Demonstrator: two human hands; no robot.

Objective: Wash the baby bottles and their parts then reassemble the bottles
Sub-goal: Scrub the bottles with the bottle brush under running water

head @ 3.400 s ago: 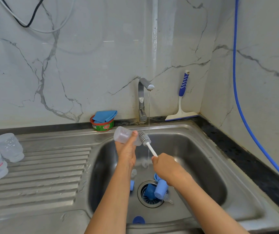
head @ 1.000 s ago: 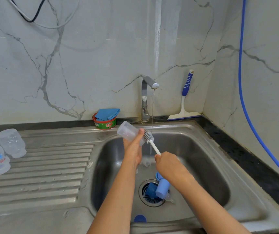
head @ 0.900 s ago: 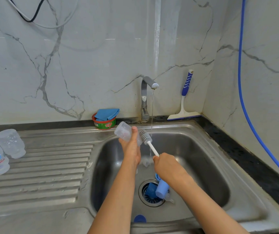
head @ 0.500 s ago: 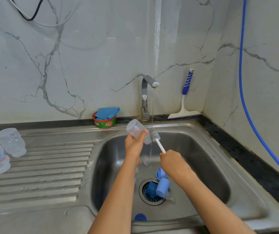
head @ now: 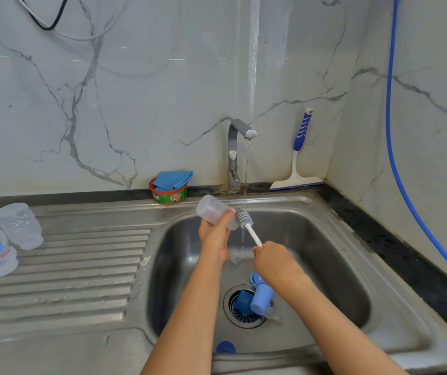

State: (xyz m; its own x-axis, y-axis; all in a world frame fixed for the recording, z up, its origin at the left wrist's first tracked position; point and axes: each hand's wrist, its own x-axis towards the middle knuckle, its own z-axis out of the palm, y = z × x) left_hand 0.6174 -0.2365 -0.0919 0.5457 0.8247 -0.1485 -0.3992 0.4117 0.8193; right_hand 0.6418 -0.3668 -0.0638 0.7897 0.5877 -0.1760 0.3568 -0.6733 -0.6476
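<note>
Bottle [head: 215, 212] tilted at frame centre, gripped by left hand [head: 215, 237]; right hand [head: 272, 262] grips brush [head: 246, 223], bristles at bottle mouth, over sink [head: 333, 239].

You have a single view, from the camera worn on your head. It looks forward and down from above the near rim of the sink [head: 325, 253], facing the marble wall [head: 163, 90] behind the tap [head: 232, 158]. It sits close: your forearms enter from the bottom edge, and your left hand [head: 214, 239] holding the bottle [head: 210, 209] and your right hand [head: 273, 262] holding the brush [head: 242, 215] fall near the middle. The wide lens also takes in the drainboard [head: 68, 280] at left and the side wall [head: 420, 131] at right.
</note>
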